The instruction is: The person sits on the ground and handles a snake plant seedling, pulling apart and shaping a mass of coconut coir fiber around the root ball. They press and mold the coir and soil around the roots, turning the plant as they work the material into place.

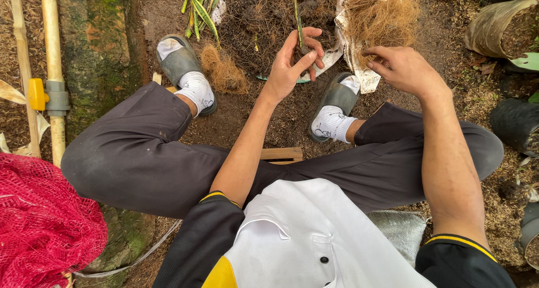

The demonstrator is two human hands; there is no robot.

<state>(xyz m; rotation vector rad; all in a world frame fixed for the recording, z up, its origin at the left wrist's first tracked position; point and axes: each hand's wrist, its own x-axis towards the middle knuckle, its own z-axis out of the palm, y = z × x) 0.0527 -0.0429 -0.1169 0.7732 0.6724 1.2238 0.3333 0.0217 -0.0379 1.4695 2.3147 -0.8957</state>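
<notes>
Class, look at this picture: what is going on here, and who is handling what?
A person sits low on bare soil, knees apart. The left hand holds a thin green plant stem upright, its fingers pinched round the base. The right hand reaches into a clump of brown coconut fibre. A red net lies at the left.

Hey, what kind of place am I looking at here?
Most likely an outdoor plant nursery or garden work spot. The left hand holds a thin green cutting over bare soil, the right hand reaches into coconut fibre, and dark grow bags stand at the right.
</notes>
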